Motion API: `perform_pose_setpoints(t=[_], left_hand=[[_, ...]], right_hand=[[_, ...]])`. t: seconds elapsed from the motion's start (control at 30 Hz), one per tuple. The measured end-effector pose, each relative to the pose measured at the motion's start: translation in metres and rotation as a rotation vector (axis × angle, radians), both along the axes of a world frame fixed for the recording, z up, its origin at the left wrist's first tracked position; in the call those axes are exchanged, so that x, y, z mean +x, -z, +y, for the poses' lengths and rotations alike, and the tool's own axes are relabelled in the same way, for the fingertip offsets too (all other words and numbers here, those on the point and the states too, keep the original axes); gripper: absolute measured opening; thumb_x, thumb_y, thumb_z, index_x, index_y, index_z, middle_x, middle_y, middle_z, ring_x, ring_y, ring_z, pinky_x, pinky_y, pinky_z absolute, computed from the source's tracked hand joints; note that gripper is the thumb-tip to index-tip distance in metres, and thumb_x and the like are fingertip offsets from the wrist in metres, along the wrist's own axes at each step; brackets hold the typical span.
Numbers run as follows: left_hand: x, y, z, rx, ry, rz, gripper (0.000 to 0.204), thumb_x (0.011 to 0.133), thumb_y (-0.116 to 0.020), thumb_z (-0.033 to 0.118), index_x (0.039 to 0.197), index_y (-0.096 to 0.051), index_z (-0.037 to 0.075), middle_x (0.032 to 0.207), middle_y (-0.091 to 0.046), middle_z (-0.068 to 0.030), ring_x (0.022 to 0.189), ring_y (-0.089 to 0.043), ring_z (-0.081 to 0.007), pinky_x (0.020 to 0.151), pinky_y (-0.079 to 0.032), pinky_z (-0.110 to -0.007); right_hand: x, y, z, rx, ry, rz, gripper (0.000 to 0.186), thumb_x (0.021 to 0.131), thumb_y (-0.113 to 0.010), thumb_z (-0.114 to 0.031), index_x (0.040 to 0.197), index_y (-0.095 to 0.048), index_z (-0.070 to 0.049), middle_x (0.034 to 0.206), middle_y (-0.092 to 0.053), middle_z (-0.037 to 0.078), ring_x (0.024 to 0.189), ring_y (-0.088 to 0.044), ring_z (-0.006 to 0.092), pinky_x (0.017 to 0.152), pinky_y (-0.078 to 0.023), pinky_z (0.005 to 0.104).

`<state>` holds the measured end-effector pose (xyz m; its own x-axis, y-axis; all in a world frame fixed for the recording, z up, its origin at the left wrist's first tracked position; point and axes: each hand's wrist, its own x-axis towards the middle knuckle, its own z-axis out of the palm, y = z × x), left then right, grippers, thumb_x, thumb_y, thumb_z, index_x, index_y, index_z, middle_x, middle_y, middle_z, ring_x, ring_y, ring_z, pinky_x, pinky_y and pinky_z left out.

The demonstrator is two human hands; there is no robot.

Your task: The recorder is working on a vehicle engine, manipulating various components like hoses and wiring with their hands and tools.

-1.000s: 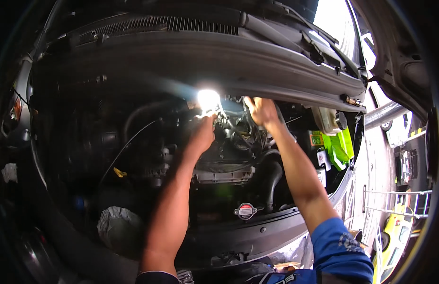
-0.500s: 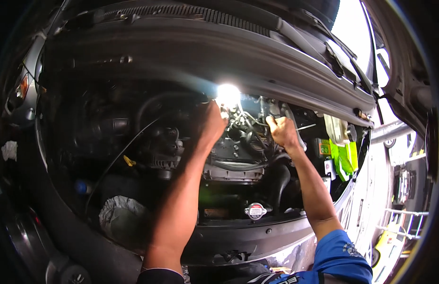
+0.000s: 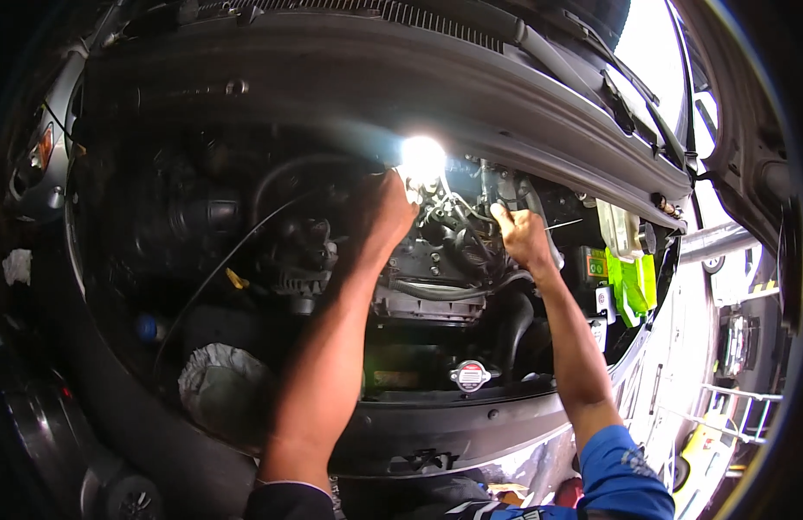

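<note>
Over the middle of a car engine [image 3: 432, 260], my left hand [image 3: 387, 208] is closed beside a bright work light [image 3: 423, 159]. The glare hides its fingertips and whatever they grip. My right hand [image 3: 524, 236] is a fist at the engine's right side, thumb uppermost. A thin pale rod [image 3: 564, 225] sticks out to the right of this fist; its other end is hidden. Between the two hands run several thin wires and hoses [image 3: 458, 212], partly lit by the light.
The silver radiator cap [image 3: 470, 376] sits near the front panel [image 3: 497, 414]. A battery [image 3: 595, 263] and a bright green bag [image 3: 631, 286] are on the right. Crumpled grey cloth [image 3: 220, 381] lies front left. The windscreen cowl [image 3: 332, 74] borders the far side.
The whole view has shifted slightly, with the engine bay a little higher in the picture. Both hands keep nearly the same places and the same closed shape.
</note>
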<state>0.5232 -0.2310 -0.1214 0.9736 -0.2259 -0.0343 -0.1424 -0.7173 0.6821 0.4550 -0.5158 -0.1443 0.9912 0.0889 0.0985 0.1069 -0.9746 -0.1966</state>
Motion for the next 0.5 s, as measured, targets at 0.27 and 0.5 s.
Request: perform_pose_setpoints(t=[0.27,0.5], left_hand=[[0.004,0.007,-0.020,-0.119,-0.011,-0.047,0.044,0.086,-0.078,0.017,0.119,-0.058,-0.004,0.118,-0.067,-0.0262,0.113,-0.066,-0.0398,0.095,-0.053,-0.050],[-0.003,-0.006,0.002,0.030,-0.016,-0.037,0.040,0.084,-0.081,0.017,0.115,-0.065,-0.003,0.108,-0.072,-0.0263,0.101,-0.070,-0.0435,0.088,-0.056,-0.051]], right_hand=[[0.083,0.001,-0.040,-0.031,-0.176,-0.044,0.035,0.101,-0.057,-0.034,0.091,-0.071,-0.004,0.074,-0.068,0.024,0.074,-0.068,0.0444,0.069,-0.054,0.0524],[-0.005,-0.009,0.024,0.273,0.338,0.044,0.058,0.104,-0.059,-0.046,0.073,-0.069,0.002,0.072,-0.064,0.029,0.073,-0.066,0.0490,0.066,-0.049,0.0543]])
